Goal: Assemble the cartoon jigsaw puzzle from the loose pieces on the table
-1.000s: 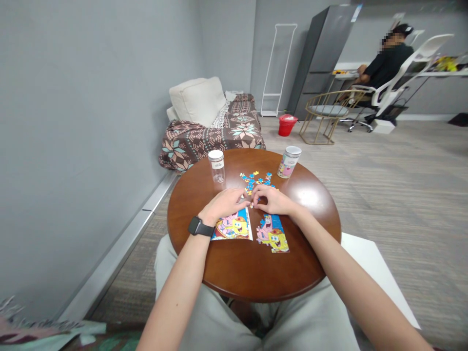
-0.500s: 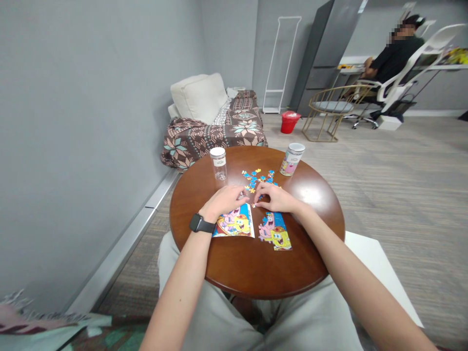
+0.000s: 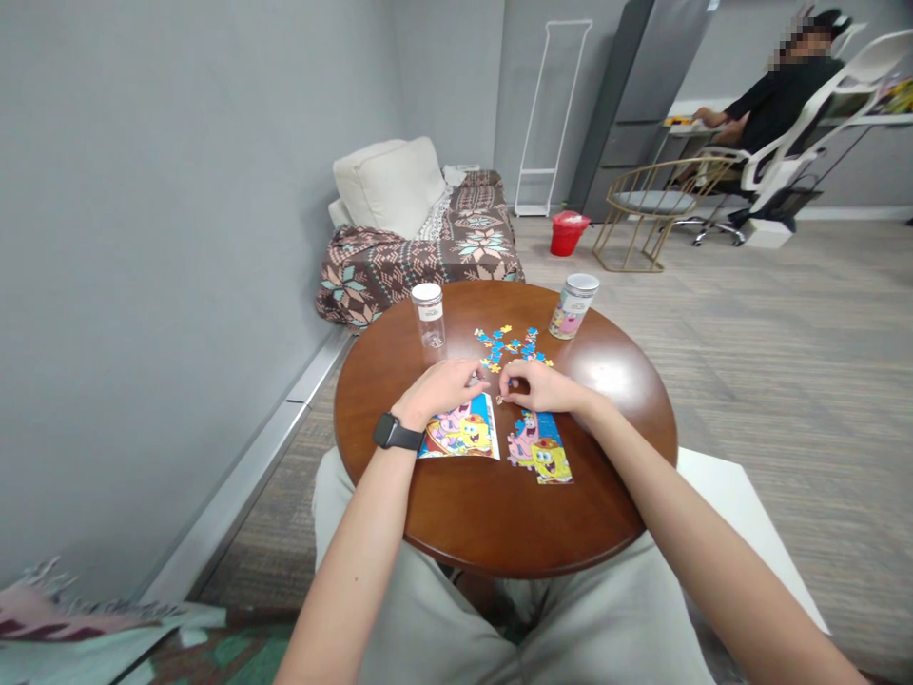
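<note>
My left hand (image 3: 451, 388), with a black watch at its wrist, rests over the top edge of a printed cartoon picture sheet (image 3: 467, 436). Its fingers are loosely bent, with thumb and forefinger a little apart. To its right, my right hand (image 3: 540, 385) pinches a small light puzzle piece (image 3: 500, 400) between thumb and forefinger. Below that hand lies a partly joined jigsaw puzzle (image 3: 546, 452) with a pink and a yellow figure on blue. Loose puzzle pieces (image 3: 497, 350), mostly blue and yellow, are scattered beyond both hands; the right hand hides some.
On the round brown table (image 3: 471, 518) stand a clear jar (image 3: 432, 328) at back left and a printed canister (image 3: 569, 319) at back right. Past it are a patterned couch (image 3: 435, 266), a red bin (image 3: 569, 235), a gold-framed chair (image 3: 652, 203) and a seated person (image 3: 777, 105).
The view has shifted slightly. Both hands keep nearly the same place over the table, the right still pinching the puzzle piece. The seated person in the background has moved an arm forward.
</note>
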Action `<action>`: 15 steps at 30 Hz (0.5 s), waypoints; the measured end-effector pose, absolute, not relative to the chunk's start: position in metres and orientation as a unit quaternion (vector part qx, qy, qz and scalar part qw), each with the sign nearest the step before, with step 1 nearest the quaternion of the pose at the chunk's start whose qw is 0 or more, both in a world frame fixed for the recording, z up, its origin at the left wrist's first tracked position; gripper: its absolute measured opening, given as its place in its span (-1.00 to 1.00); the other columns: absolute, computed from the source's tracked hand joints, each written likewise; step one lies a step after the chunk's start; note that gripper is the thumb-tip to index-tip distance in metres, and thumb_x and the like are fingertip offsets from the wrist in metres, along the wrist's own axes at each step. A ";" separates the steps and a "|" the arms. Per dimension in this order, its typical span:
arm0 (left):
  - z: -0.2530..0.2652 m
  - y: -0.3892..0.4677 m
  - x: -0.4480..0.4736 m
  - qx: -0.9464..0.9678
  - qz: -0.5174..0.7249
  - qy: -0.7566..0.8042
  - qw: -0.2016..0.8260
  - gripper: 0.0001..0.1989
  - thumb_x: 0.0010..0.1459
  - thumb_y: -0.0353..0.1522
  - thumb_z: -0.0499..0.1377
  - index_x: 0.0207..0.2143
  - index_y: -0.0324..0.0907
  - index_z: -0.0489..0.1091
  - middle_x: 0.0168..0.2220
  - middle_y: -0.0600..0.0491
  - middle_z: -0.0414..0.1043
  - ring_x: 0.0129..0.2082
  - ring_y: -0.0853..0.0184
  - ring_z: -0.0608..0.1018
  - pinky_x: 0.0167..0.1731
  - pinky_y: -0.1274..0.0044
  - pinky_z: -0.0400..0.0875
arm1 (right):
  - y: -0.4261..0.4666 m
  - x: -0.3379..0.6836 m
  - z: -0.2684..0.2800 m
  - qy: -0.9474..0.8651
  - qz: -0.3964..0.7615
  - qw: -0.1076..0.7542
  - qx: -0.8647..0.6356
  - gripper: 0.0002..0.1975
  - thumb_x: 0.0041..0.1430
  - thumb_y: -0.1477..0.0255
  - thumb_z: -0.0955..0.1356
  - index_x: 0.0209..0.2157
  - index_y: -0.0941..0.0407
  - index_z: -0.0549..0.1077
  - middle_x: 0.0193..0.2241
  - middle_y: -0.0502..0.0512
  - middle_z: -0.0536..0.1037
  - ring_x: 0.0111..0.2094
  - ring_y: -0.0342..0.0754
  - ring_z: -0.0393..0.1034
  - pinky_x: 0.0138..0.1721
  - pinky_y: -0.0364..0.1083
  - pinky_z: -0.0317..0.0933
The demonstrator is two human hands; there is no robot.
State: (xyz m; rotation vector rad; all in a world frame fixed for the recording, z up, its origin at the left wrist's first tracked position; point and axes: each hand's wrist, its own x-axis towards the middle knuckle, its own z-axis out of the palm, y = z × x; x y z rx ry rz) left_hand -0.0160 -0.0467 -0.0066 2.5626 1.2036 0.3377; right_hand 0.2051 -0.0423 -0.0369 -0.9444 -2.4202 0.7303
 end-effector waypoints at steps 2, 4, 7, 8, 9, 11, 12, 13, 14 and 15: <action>-0.007 -0.047 -0.016 0.887 0.116 0.422 0.145 -0.81 0.25 -0.27 0.09 -0.27 -0.17 0.44 -0.43 0.07 0.43 -0.41 0.30 0.45 -0.39 0.51 0.25 | -0.043 0.205 -0.036 -0.860 0.303 0.223 -0.344 -0.98 0.05 0.52 0.37 -0.43 0.14 0.48 -0.51 -0.01 0.50 -0.49 -0.14 0.28 -0.41 -0.14 0.17; -0.007 -0.047 -0.016 0.886 0.117 0.424 0.145 -0.81 0.25 -0.28 0.08 -0.28 -0.17 0.43 -0.44 0.07 0.41 -0.42 0.30 0.44 -0.39 0.51 0.25 | -0.044 0.205 -0.033 -0.844 0.347 0.236 -0.335 -0.93 0.09 0.46 0.36 -0.41 0.15 0.50 -0.49 0.01 0.51 -0.48 -0.14 0.31 -0.41 -0.14 0.19; -0.006 -0.047 -0.014 0.889 0.133 0.415 0.140 -0.81 0.25 -0.29 0.08 -0.28 -0.19 0.43 -0.40 0.05 0.42 -0.37 0.29 0.44 -0.33 0.50 0.27 | -0.045 0.206 -0.026 -0.810 0.431 0.257 -0.303 -0.84 0.13 0.35 0.38 -0.39 0.16 0.54 -0.41 0.06 0.55 -0.38 -0.10 0.42 -0.30 -0.10 0.30; -0.006 -0.047 -0.013 0.891 0.141 0.409 0.139 -0.81 0.25 -0.29 0.07 -0.29 -0.19 0.43 -0.38 0.04 0.42 -0.35 0.29 0.44 -0.30 0.49 0.28 | -0.045 0.206 -0.025 -0.792 0.462 0.264 -0.299 -0.82 0.12 0.32 0.41 -0.37 0.16 0.55 -0.39 0.07 0.56 -0.35 -0.09 0.45 -0.26 -0.07 0.33; -0.005 -0.048 -0.013 0.894 0.149 0.400 0.140 -0.80 0.25 -0.29 0.07 -0.30 -0.19 0.43 -0.36 0.03 0.42 -0.33 0.29 0.43 -0.28 0.49 0.29 | -0.045 0.206 -0.024 -0.770 0.493 0.271 -0.302 -0.79 0.08 0.29 0.43 -0.35 0.16 0.54 -0.39 0.07 0.57 -0.35 -0.08 0.47 -0.23 -0.06 0.35; -0.004 -0.050 -0.011 0.900 0.162 0.375 0.151 -0.79 0.25 -0.30 0.06 -0.34 -0.19 0.44 -0.37 0.03 0.41 -0.33 0.30 0.42 -0.27 0.49 0.29 | -0.044 0.205 -0.024 -0.723 0.538 0.293 -0.320 -0.71 -0.02 0.27 0.50 -0.34 0.17 0.50 -0.41 0.05 0.58 -0.37 -0.08 0.50 -0.22 -0.05 0.38; -0.003 -0.051 -0.010 0.904 0.167 0.360 0.161 -0.79 0.24 -0.31 0.07 -0.35 -0.19 0.45 -0.38 0.04 0.40 -0.34 0.32 0.41 -0.28 0.49 0.28 | -0.044 0.205 -0.025 -0.703 0.551 0.307 -0.329 -0.67 -0.09 0.27 0.53 -0.34 0.17 0.47 -0.42 0.04 0.58 -0.38 -0.09 0.51 -0.23 -0.05 0.39; -0.002 -0.052 -0.010 0.906 0.171 0.348 0.171 -0.80 0.23 -0.31 0.08 -0.37 -0.19 0.45 -0.40 0.06 0.39 -0.36 0.33 0.40 -0.29 0.50 0.28 | -0.043 0.205 -0.026 -0.687 0.560 0.319 -0.335 -0.64 -0.14 0.28 0.55 -0.35 0.16 0.44 -0.43 0.03 0.59 -0.39 -0.09 0.51 -0.23 -0.05 0.40; -0.001 -0.053 -0.009 0.907 0.175 0.339 0.182 -0.80 0.21 -0.32 0.09 -0.37 -0.19 0.46 -0.42 0.08 0.37 -0.39 0.35 0.39 -0.30 0.51 0.27 | -0.042 0.205 -0.027 -0.676 0.566 0.329 -0.339 -0.61 -0.17 0.30 0.57 -0.36 0.15 0.42 -0.43 0.03 0.60 -0.39 -0.09 0.52 -0.23 -0.05 0.41; 0.000 -0.054 -0.009 0.906 0.178 0.332 0.191 -0.81 0.20 -0.31 0.11 -0.38 -0.19 0.47 -0.44 0.09 0.36 -0.41 0.37 0.38 -0.32 0.52 0.26 | -0.042 0.205 -0.028 -0.668 0.569 0.335 -0.342 -0.60 -0.19 0.31 0.57 -0.36 0.15 0.40 -0.43 0.03 0.60 -0.39 -0.08 0.53 -0.23 -0.05 0.41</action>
